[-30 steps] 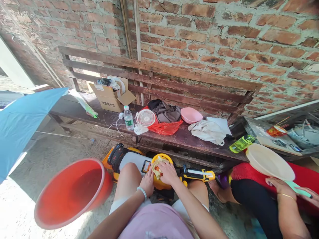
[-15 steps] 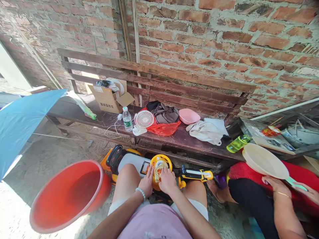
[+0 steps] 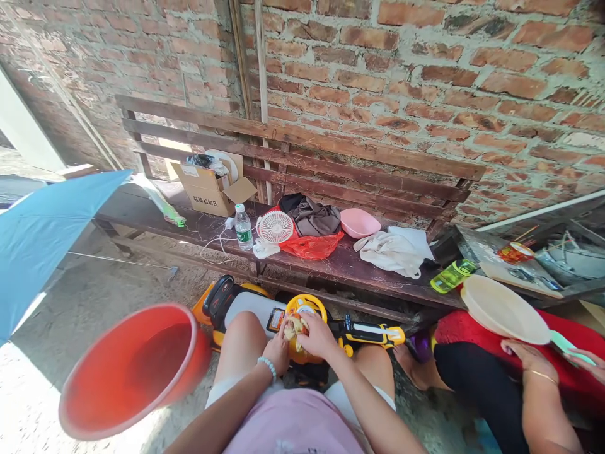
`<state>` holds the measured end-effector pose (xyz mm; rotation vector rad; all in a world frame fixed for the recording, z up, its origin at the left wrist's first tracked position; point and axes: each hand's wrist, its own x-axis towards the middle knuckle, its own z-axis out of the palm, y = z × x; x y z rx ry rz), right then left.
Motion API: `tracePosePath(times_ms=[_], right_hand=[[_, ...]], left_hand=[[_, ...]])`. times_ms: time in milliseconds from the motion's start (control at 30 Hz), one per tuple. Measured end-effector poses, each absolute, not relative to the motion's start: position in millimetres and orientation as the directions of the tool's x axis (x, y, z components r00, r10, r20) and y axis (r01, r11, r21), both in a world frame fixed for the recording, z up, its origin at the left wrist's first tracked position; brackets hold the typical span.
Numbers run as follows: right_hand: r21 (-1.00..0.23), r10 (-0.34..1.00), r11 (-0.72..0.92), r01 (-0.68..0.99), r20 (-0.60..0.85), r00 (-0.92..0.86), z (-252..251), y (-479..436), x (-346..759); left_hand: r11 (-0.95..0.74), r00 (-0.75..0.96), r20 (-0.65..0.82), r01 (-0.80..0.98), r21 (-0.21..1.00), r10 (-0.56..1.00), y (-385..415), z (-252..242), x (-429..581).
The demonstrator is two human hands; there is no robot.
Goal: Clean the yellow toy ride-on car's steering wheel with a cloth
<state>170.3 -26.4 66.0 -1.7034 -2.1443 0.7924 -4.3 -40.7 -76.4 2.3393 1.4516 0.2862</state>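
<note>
Low centre of the frame, a soft yellow-and-orange item sits over a yellow steering wheel. The right hand is clamped on it; the left hand touches its left edge, grip unclear. A red tub stands lower left. Mid-frame, the counter holds a bottle, fan and pink bowl.

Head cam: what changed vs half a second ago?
The yellowish bundle shifted slightly toward the left hand, which now appears to meet it; its visible folds look different. The right hand keeps its hold. Yellow steering wheel, red basin and pink bowl stayed put.
</note>
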Motion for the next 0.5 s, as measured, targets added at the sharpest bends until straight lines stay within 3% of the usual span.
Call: tracePosePath(times_ms=[67, 233, 500], right_hand=[[-0.506, 0.968, 0.161, 0.848, -0.086, -0.235, 72.0, -8.6, 172.5], [-0.313, 0.895, 0.235, 0.92, -0.299, -0.33, 60.8, -7.2, 172.1], [-0.336, 0.856, 0.313, 0.889, -0.305, -0.417, 44.4, -36.4, 174.7]], left_hand=[[-0.366, 0.432, -0.089, 0.842, 0.396, 0.898, -41.0, -74.2, -4.3], [-0.33, 0.41, -0.151, 0.864, 0.379, 0.899, -41.4, -66.4, -1.6], [-0.327, 0.414, -0.191, 0.871, 0.368, 0.89, -41.7, -64.4, -2.0]])
